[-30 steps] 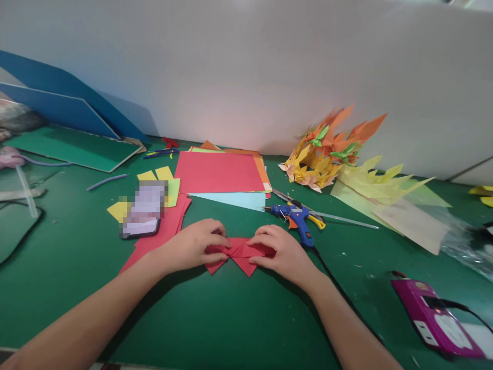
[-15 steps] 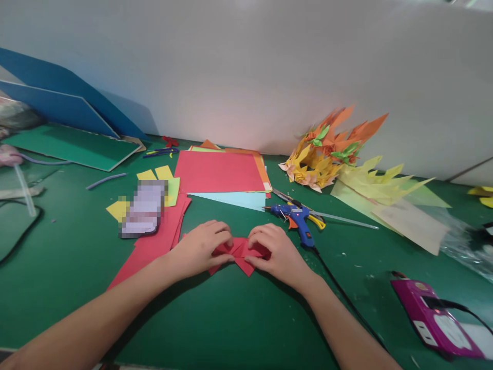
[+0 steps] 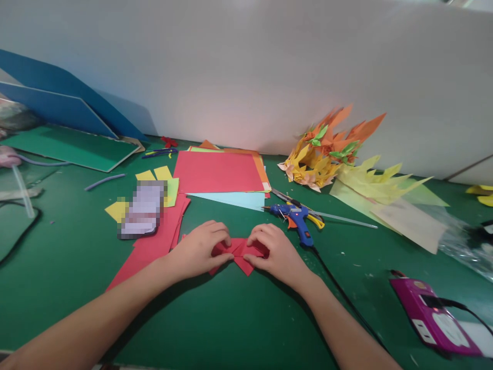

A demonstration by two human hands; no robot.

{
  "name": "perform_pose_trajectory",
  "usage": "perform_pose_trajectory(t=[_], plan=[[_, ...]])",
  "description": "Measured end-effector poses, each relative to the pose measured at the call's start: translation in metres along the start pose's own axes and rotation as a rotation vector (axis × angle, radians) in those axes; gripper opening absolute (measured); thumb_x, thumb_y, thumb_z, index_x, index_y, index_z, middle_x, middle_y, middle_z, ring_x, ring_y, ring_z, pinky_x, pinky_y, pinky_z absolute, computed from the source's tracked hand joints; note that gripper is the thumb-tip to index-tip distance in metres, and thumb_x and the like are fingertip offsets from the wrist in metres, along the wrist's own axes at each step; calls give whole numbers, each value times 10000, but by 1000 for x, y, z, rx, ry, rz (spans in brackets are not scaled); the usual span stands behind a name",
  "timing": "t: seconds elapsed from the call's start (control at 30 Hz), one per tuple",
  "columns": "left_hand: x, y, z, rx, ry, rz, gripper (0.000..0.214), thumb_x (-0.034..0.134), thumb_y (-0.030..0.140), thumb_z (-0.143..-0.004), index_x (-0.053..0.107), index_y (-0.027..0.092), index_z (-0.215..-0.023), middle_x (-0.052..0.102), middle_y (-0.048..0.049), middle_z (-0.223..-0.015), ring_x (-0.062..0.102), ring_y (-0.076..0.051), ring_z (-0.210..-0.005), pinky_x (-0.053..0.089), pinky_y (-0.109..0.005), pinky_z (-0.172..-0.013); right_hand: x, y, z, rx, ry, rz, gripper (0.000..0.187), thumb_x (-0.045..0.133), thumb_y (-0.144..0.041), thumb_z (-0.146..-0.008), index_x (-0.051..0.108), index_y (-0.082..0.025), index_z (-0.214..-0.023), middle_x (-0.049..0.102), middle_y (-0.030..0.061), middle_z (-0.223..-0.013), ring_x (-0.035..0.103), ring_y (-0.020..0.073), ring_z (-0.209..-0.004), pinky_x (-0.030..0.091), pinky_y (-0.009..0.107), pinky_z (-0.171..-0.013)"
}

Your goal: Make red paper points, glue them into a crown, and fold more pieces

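A folded piece of red paper point(image 3: 241, 252) lies on the green table between my two hands, its pointed flaps showing toward me. My left hand point(image 3: 204, 249) is closed on its left side, fingers curled over the top and thumb at the near edge. On the other side, my right hand point(image 3: 275, 252) pinches the right part in the same way. My fingers hide both outer ends of the paper. Close to my left forearm lie several red paper strips point(image 3: 150, 257), partly under a phone point(image 3: 143, 208) whose picture is blurred out.
A blue glue gun point(image 3: 296, 216) with a cord lies right of my hands, beside a cutter knife point(image 3: 283, 195). Behind is a stack of coloured paper point(image 3: 221, 172). Paper crowns point(image 3: 319, 159) stand at back right. A magenta power box point(image 3: 435, 318) sits at front right.
Almost nothing differs. Both hands keep their hold on the red paper, and the whole view has shifted very slightly.
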State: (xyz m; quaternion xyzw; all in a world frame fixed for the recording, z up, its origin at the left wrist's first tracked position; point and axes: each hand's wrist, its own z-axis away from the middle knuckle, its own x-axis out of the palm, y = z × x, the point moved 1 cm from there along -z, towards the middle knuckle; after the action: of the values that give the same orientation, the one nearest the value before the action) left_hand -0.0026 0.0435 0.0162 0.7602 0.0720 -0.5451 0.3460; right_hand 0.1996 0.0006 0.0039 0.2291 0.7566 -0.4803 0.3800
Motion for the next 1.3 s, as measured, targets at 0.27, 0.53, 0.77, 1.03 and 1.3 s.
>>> perform_pose_trajectory(t=[0.27,0.53,0.77,1.03,1.3], plan=[[2,1,0,22,47,-6,111,619,262,-820,596,167,-769,600,-47,-894,550,-199,-866,469,-348,-796,1,0,-1,8,-7,7,145,708,-200,-744,578,-194,-809,592,37,-873,537,207,-843,425,357,-761],[-3,5,4,139,35,-211,151,561,215,-877,670,158,-789,575,-72,-966,497,-194,-883,457,-315,-777,0,2,0,-137,26,63,93,694,-244,-787,670,-175,-844,597,64,-889,513,203,-833,438,357,-758],[-5,5,4,156,-31,-391,212,510,243,-912,691,183,-819,535,-73,-975,457,-188,-827,425,-301,-724,-2,3,1,-213,-22,59,140,604,-256,-867,700,-156,-886,616,63,-822,511,179,-747,444,316,-681],[-4,4,3,197,-60,-496,218,490,224,-921,674,178,-812,556,-67,-927,461,-199,-826,408,-308,-720,0,4,1,-192,-42,49,147,664,-280,-820,690,-150,-885,600,59,-819,542,187,-768,458,319,-696],[2,3,6,209,-196,-506,149,525,80,-870,635,152,-940,601,-56,-869,561,-166,-743,455,-265,-667,1,3,1,-182,-15,15,138,605,-290,-866,681,-175,-861,613,53,-807,567,181,-760,462,313,-693]])
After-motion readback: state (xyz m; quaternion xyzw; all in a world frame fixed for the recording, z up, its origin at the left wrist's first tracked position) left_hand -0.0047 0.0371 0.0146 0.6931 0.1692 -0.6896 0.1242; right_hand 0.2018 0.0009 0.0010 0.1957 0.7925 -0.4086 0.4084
